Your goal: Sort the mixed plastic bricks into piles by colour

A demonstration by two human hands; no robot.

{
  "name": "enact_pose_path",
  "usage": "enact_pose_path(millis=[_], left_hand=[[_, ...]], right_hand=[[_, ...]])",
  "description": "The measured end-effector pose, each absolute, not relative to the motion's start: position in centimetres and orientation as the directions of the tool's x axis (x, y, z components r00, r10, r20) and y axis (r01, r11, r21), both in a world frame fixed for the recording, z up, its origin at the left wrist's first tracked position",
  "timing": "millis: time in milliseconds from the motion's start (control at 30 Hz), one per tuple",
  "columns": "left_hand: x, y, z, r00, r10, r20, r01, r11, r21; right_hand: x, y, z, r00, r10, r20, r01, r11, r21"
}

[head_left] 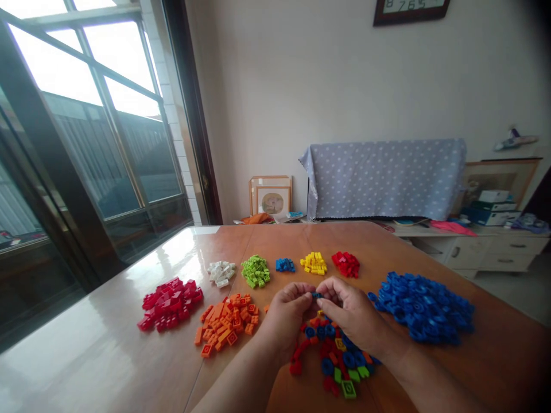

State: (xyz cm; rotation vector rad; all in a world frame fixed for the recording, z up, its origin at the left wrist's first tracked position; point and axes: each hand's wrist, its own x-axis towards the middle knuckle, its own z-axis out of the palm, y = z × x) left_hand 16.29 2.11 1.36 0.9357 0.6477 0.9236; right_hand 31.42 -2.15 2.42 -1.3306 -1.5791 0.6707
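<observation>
Both hands meet above the middle of the table, thumbs and fingers closed around a small dark blue piece (316, 295). My left hand (293, 310) pinches its left side, and my right hand (346, 307) pinches its right side. Fingertips cover much of the piece. Beneath and just in front of the hands lies a mixed pile (340, 358) of red, blue, orange, yellow and green pieces, partly hidden by my right hand. Beyond the hands are small piles of blue bricks (284, 265), yellow bricks (314, 263) and red bricks (346, 264).
On the brown table (129, 367) lie orange bricks (228, 322), dark pink bricks (170, 304), white bricks (221, 273) and lime bricks (255, 271) to the left. A large blue pile (424, 308) is at right. Behind stands a cabinet (491, 249) with a cloth-covered object (387, 180).
</observation>
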Motion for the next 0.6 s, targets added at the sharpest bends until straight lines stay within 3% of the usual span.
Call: enact_pose_path(millis=[367, 600], left_hand=[[16.64, 1.92, 1.08, 0.512, 0.856, -0.079, -0.426, 0.333, 0.841], [16.43, 1.90, 1.28, 0.507, 0.852, -0.132, -0.417, 0.377, 0.827]], right_hand=[[31.40, -2.34, 2.51, 0.065, 0.880, 0.470, 0.636, 0.326, -0.699], [31.51, -2.56, 2.83, 0.032, 0.872, 0.489, 0.680, 0.340, -0.650]])
